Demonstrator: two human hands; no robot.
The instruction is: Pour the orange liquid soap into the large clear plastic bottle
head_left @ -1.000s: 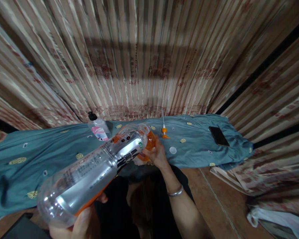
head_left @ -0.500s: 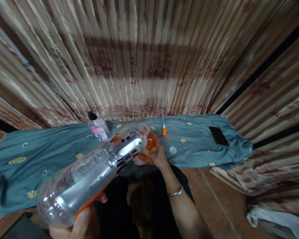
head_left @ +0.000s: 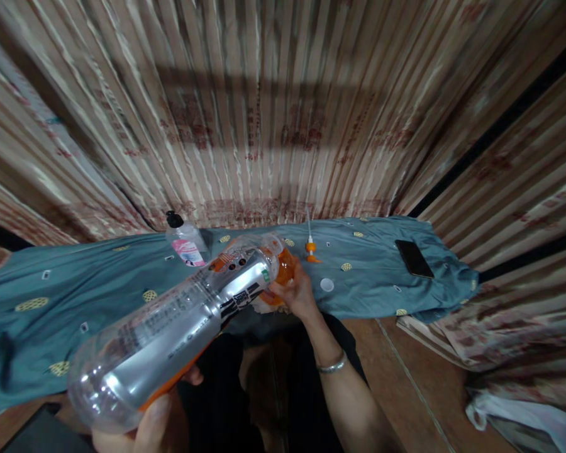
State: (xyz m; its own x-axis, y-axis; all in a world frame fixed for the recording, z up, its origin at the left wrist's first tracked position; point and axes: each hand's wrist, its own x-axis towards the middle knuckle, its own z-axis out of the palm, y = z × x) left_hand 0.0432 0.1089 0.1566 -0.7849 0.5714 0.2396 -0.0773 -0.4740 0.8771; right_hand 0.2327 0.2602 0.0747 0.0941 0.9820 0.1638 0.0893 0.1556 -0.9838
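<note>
A large clear plastic bottle (head_left: 170,330) with a silver and black label is tipped forward, its neck pointing away from me. My left hand (head_left: 144,425) grips its base at the bottom of the view. The bottle's mouth meets a smaller container of orange liquid (head_left: 283,272), which my right hand (head_left: 298,294) is wrapped around. A bracelet sits on my right wrist. A thin line of orange liquid runs along the underside of the large bottle.
A teal patterned cloth (head_left: 75,289) covers a low surface. On it are a pump bottle with a pink label (head_left: 185,241), an orange pump head (head_left: 310,249), a white cap (head_left: 327,285) and a dark phone (head_left: 414,258). Striped curtains hang behind.
The large bottle's base has dropped very slightly to the left. Both hands keep their grip.
</note>
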